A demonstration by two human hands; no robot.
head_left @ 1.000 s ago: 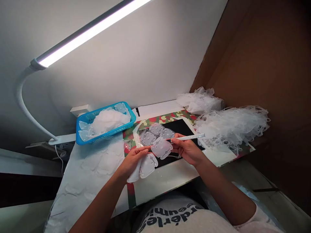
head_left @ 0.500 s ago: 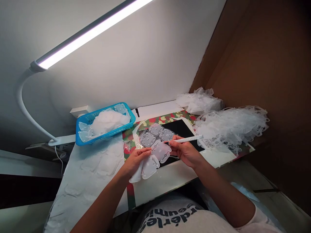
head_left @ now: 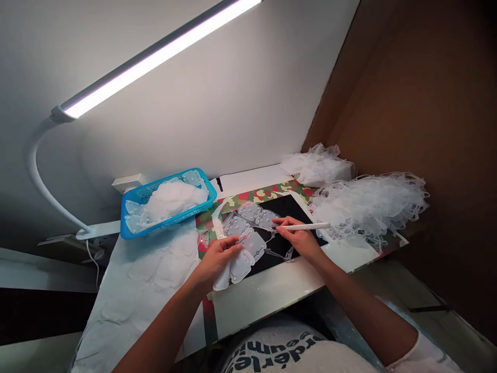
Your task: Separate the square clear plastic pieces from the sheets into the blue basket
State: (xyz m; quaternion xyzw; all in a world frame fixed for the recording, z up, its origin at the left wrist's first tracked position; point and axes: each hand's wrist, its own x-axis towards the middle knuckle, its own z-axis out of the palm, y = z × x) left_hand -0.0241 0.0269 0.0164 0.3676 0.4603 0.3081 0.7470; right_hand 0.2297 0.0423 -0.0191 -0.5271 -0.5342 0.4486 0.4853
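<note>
My left hand [head_left: 219,259] is closed on several translucent plastic pieces [head_left: 241,265], rounded squares that fan out below and right of its fingers. My right hand [head_left: 298,237] grips a white pen-like stick [head_left: 306,226] between thumb and fingers, its rear end pointing right. The fingertips are close to a clear moulded sheet [head_left: 248,212] of similar rounded pieces lying on a black mat [head_left: 292,207]. An open part of its thin frame [head_left: 280,254] shows black through it. What the tip of the stick touches is hidden by the fingers.
A blue basket [head_left: 166,224] of translucent pieces stands at the back left. Flat white pieces [head_left: 165,264] lie in front of it. A tangled heap of clear frames [head_left: 373,204] and a white bundle [head_left: 318,165] sit at right. A lamp [head_left: 163,54] hangs overhead.
My right hand has drawn away from the left-hand pieces, down onto the sheet. The piece between both hands now stays with my left hand, and the sheet's open frame shows.
</note>
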